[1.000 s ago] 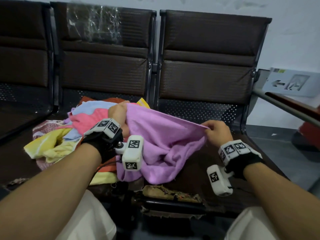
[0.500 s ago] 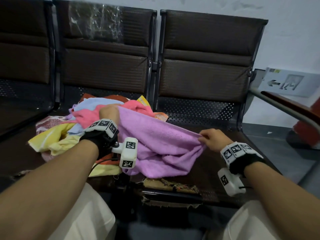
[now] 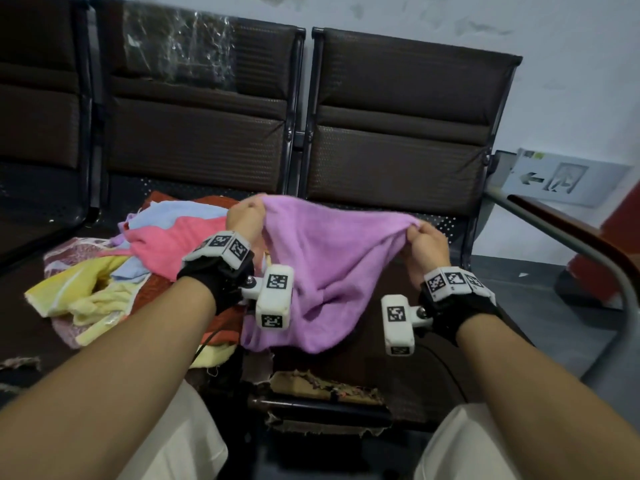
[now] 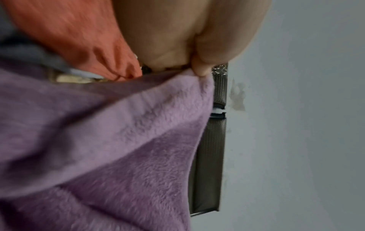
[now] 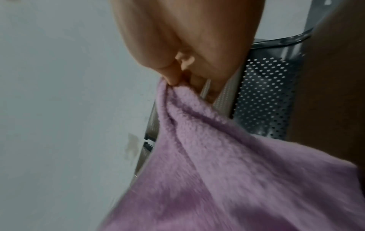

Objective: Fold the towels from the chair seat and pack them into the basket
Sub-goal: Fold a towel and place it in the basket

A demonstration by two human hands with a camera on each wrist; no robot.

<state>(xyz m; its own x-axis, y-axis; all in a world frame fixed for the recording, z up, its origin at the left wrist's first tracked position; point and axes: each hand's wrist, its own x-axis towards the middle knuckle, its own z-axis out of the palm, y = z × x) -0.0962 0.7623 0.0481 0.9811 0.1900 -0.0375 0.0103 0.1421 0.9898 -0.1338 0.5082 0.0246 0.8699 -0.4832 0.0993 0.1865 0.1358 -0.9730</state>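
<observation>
A purple towel [image 3: 325,265] hangs stretched between my two hands above the chair seat [image 3: 388,362]. My left hand [image 3: 246,216] pinches its left top corner; the left wrist view shows the fingertips [image 4: 199,68] clamped on the purple towel [image 4: 118,148]. My right hand [image 3: 425,242] pinches the right top corner, and in the right wrist view the fingers [image 5: 173,78] grip the bunched edge of the towel [image 5: 227,171]. A heap of towels [image 3: 138,261], pink, blue, yellow and red, lies on the seat to the left. No basket is in view.
A row of dark brown chairs with backrests [image 3: 398,133] stands against a pale wall. A metal armrest [image 3: 588,258] curves along the right side. The seat's front edge [image 3: 322,382] is torn and frayed. My knees in light trousers [image 3: 180,441] are below.
Both hands have lifted the purple towel off the seat and raised its top edge, and it now hangs more spread between them. The heap has not moved.
</observation>
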